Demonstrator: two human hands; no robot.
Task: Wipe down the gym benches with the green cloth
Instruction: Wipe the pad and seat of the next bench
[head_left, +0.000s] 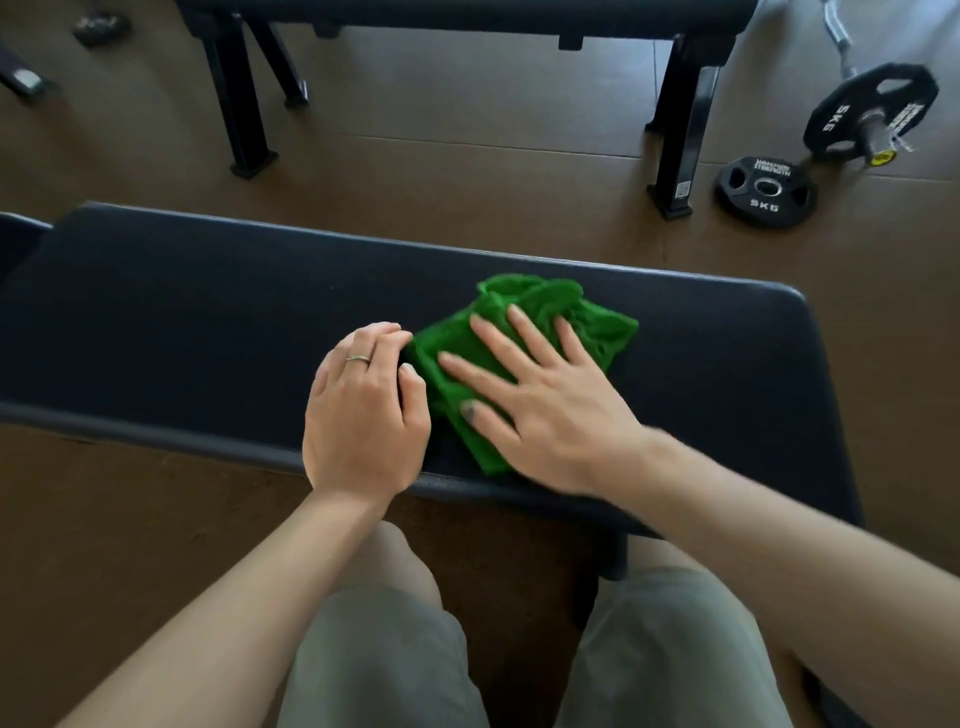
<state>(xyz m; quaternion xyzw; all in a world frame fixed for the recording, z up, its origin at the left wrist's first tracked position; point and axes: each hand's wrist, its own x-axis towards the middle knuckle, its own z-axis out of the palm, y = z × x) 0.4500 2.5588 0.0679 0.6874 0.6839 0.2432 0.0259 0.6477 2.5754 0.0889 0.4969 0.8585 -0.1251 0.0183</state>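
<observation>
A crumpled green cloth (582, 322) lies on the dark padded gym bench (182, 322) right in front of me, towards its right end. My right hand (550, 405) lies flat on the cloth, its fingers straight and spread, pressing it onto the pad. My left hand (363, 410) is beside it on the bench with curled fingers. Its thumb and fingertips meet the cloth's left edge and seem to pinch it. A ring sits on one left finger.
A second black bench (680, 135) stands across the brown floor beyond. Two 5 kg weight plates, one flat (763, 192) and one on a bar (872, 109), are at the far right. My knees are under the near bench edge.
</observation>
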